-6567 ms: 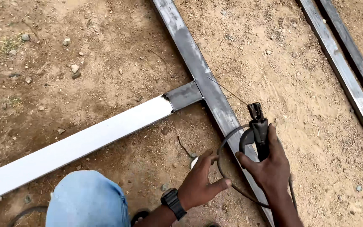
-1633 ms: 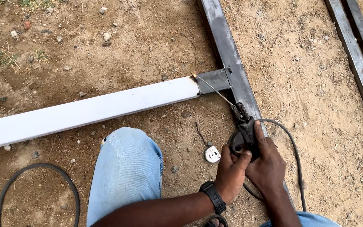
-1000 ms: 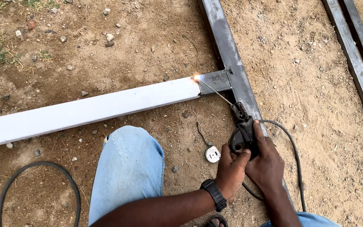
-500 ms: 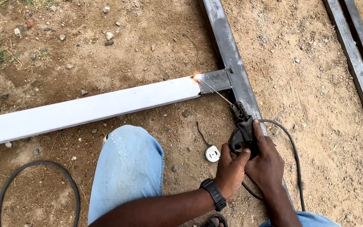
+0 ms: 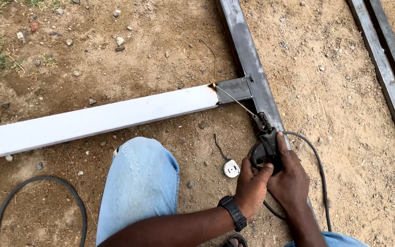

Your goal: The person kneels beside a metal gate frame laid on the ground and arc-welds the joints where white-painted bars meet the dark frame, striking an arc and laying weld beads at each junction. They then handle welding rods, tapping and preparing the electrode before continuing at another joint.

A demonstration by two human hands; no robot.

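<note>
both hands (image 5: 270,183) — electrode holder (image 5: 267,145), white tube (image 5: 97,121)

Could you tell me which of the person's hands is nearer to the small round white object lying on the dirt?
Left. The left hand sits just right of the round white object, almost beside it; the right hand grips the electrode holder farther right.

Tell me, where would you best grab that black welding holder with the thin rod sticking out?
By its black handle, the electrode holder, from the near end, where both hands wrap it now. The rod juts from the far clamp end toward the joint, and the cable loops off beside the handle.
</note>
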